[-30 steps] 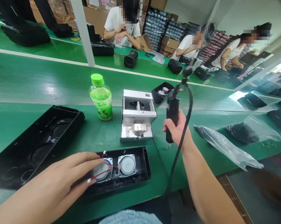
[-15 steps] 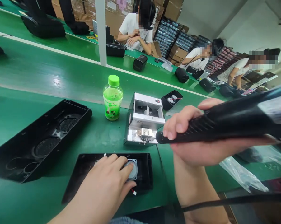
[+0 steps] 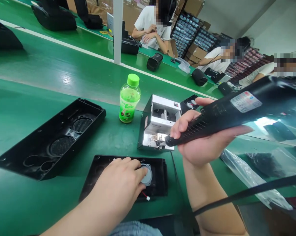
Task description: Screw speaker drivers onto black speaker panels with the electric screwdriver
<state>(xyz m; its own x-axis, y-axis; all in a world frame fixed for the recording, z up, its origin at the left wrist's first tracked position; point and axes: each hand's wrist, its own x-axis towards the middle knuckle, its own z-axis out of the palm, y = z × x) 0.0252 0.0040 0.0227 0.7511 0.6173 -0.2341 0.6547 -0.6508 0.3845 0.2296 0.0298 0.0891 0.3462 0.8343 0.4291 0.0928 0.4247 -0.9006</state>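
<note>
My right hand is closed around a black electric screwdriver with a white label. Its front end is at the metal outlet of a white and black screw feeder; the tip itself is hard to make out. My left hand lies over a black speaker housing, its fingers bent around a round silver speaker driver and partly covering it. From the driver, a red wire with a white plug hangs over the housing's near edge.
Another open black housing with round grilles lies at left. A green-capped bottle stands beside the feeder. At right are plastic bags and a black cable. Several co-workers sit across the green bench, with a white post between.
My view has shifted, so the bench things appear farther right. The screwdriver's rear has come more into view, while its front end stays at the feeder. My left hand remains on the driver.
</note>
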